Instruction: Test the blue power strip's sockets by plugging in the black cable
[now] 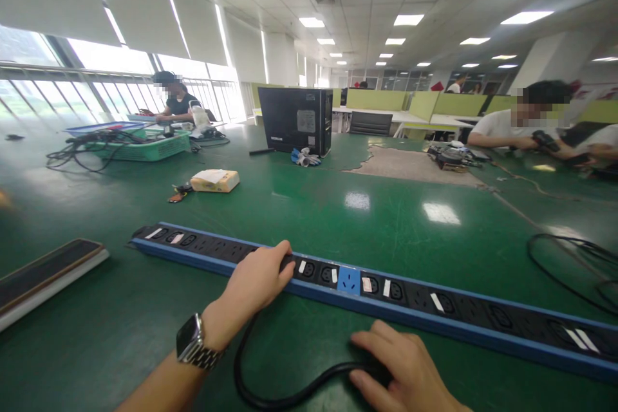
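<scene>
A long blue and black power strip (434, 306) lies across the green table (338, 206) in front of me. My left hand (258, 280), with a watch on the wrist, rests on top of the strip near its middle, fingers curled over it. My right hand (403, 370) is closed on the plug end of a thick black cable (270, 396) that loops on the table just in front of the strip. A blue socket module (349, 280) sits in the strip to the right of my left hand.
A dark flat bar (43, 270) lies at the left. Farther back are a tissue pack (215, 180), a green basket (145, 145) of cables and a black computer case (295, 119). Black cable loops (570, 264) lie at right. People sit at the far left and right.
</scene>
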{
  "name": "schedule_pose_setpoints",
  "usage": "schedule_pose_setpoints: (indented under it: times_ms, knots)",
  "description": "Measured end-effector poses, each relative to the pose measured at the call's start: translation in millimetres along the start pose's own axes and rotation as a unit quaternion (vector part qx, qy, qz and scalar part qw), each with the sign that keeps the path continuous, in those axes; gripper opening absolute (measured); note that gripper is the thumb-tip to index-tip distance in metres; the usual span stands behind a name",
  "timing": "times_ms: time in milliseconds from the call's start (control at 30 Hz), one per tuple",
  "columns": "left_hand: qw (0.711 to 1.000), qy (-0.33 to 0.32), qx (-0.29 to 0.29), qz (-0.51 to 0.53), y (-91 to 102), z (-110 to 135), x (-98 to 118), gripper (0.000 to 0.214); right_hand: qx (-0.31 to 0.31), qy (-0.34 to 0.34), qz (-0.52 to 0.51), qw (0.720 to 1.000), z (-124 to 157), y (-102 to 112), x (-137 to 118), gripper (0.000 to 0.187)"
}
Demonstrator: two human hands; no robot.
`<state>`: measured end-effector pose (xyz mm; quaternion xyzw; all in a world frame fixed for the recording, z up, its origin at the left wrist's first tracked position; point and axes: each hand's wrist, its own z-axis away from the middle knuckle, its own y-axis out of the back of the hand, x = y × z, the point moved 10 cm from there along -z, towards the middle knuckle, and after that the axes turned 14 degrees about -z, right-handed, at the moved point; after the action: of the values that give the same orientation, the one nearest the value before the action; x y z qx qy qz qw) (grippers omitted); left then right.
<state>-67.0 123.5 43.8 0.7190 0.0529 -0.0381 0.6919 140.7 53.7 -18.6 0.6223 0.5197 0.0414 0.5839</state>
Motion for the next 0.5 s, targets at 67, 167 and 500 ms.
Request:
schedule_pose_setpoints:
  times_ms: [67, 167, 500]
  knots:
    - [1.000, 0.000, -0.001, -0.008, -2.8, 0, 1, 0.021, 0.038, -0.027, 0.005, 0.999, 0, 9, 6, 0.059]
    - [1.000, -0.003, 0.014, 0.000, -2.6, 0, 3, 0.021, 0.033, -0.068, 0.011, 0.997, -2, 9, 13, 0.075]
    - [0.973, 0.119, 0.176, 0.093, 98.0, 22, -104, 0.043, -0.002, 0.000, -0.132, 0.991, -13, -2, -18, 0.027]
